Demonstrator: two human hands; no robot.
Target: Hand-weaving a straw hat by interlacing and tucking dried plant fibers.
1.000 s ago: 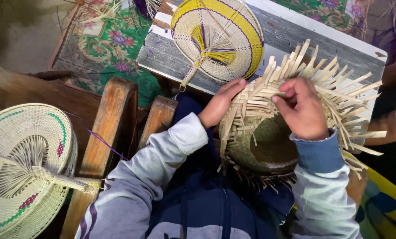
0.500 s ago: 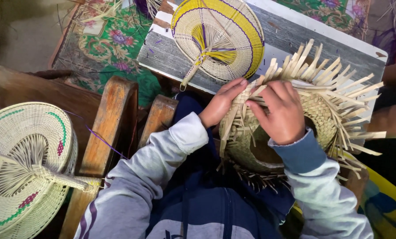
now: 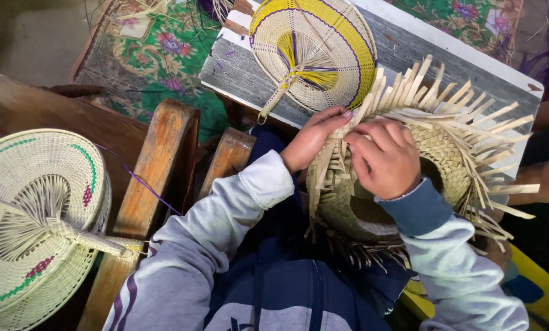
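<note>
Basket [image 3: 446, 159], half-woven, sits in our lap against the grey board [image 3: 409, 55]. Our left hand [image 3: 311, 138] steadies its rim while our right hand [image 3: 385, 159] seems to pinch one strip [image 3: 332, 162]. Bend too sharply and that strip could crack.

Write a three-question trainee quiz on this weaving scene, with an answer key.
1. True or false: both hands rest on the unfinished straw basket with loose strips.
2. Which woven fan lies on the grey wooden plank? A) the round yellow-and-purple woven fan B) the round cream woven fan with green and pink trim
3. Fill in: the left hand sits at the basket's ____ edge, as the picture shows it.

Key: 1 true; 2 A; 3 left. The right hand presses the strips near the basket's middle.
</note>
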